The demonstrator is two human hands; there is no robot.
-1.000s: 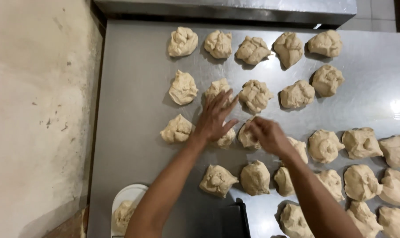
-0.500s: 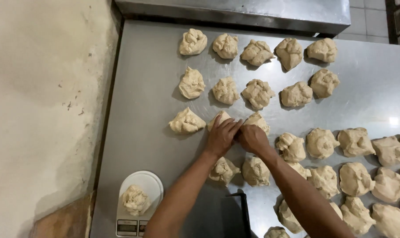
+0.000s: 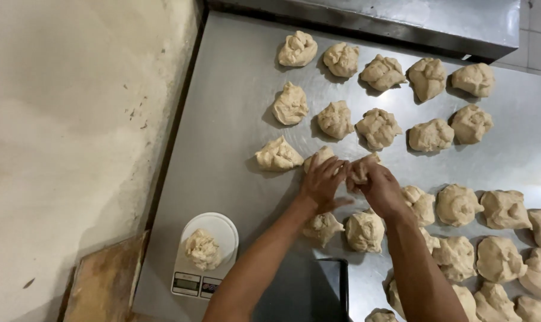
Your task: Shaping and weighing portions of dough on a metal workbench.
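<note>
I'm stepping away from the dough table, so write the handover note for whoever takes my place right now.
Left hand: grip on a dough lump in the third row, fingers curled over it.
Right hand: grip on the next lump, pressed close to the left hand.
Table: steel, with rows of rough lumps, five along the far edge, more to the right and near the arms.
Scale: near left corner, one lump on its white plate.
Done: many lumps portioned and laid out.
Left: all lumps look rough and unshaped; the scale lump is not yet in the rows.
</note>
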